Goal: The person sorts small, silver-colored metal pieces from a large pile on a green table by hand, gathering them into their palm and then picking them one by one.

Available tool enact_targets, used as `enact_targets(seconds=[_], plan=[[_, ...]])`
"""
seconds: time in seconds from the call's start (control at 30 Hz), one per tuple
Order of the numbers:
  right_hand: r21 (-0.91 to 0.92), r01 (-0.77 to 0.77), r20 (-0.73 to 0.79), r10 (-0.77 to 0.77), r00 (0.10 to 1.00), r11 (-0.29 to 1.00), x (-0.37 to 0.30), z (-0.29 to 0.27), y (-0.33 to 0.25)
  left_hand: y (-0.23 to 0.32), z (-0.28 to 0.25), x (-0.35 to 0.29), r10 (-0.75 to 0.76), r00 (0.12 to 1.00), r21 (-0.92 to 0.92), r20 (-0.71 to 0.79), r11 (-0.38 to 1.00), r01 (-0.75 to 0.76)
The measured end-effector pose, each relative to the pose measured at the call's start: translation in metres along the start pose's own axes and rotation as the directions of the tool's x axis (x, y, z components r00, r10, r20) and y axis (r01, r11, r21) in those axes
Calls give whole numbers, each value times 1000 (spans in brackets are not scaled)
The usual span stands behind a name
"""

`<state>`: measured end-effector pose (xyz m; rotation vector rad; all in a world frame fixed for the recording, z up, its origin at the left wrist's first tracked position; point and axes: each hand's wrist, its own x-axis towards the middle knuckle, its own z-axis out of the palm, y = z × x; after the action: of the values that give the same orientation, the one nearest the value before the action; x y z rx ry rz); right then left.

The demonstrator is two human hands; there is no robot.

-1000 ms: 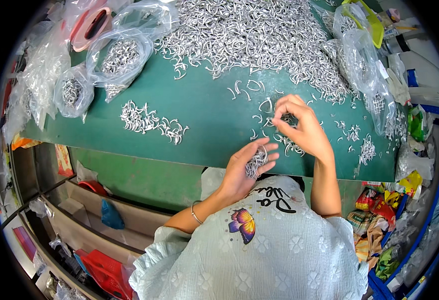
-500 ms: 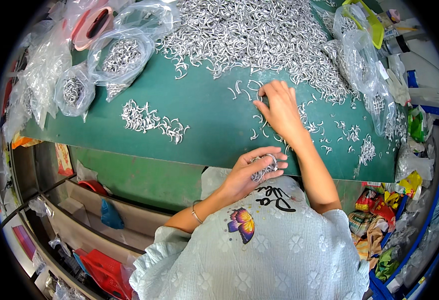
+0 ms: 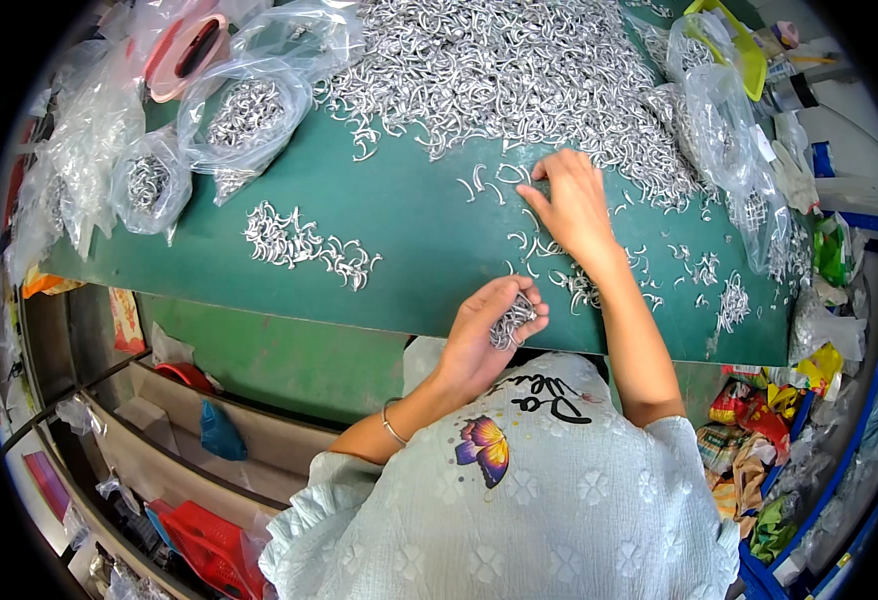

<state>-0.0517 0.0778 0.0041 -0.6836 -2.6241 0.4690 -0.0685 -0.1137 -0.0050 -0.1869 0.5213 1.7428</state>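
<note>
A: Where are the curved silver pieces that this person holds?
B: They rest in the left hand, clustered against the palm, with the fingers curled around them. I suppose it is cupped so because such small pieces could slip from a flat palm.
A: And the right hand?
B: It reaches forward over the table, thumb and fingers bent downward. Some loose pieces lie just beside, to the left of its fingertips. Whether it pinches one, I cannot tell.
A: What is farther out?
B: Beyond that hand spreads the large heap, on the green table. Well to the left lies a small pile, perhaps set apart to avoid mixing. Behind it, a clear bag contains similar pieces.
</note>
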Motion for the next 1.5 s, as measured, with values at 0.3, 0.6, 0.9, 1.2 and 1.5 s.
enact_targets(seconds=[0.3,0.6,0.9,1.2,1.5], plan=[[104,-39,101,29,994,994,0,-14,4,9,1,6,25,1000,-63,-1,998,-25],[241,-120,153,84,985,963,-6,-26,-8,15,9,4,23,993,-22,-116,999,-26],[263,17,122,-51,991,965,-6,-13,-11,15,0,10,4,1000,-62,-26,998,-5],[305,-65,216,-3,976,950,-12,-22,-9,19,-2,7,12,1000,-66,-12,998,-13],[137,-2,64,-7,998,991,-5,-13,-9,21,0,3,19,1000,-14,-23,1000,-20]])
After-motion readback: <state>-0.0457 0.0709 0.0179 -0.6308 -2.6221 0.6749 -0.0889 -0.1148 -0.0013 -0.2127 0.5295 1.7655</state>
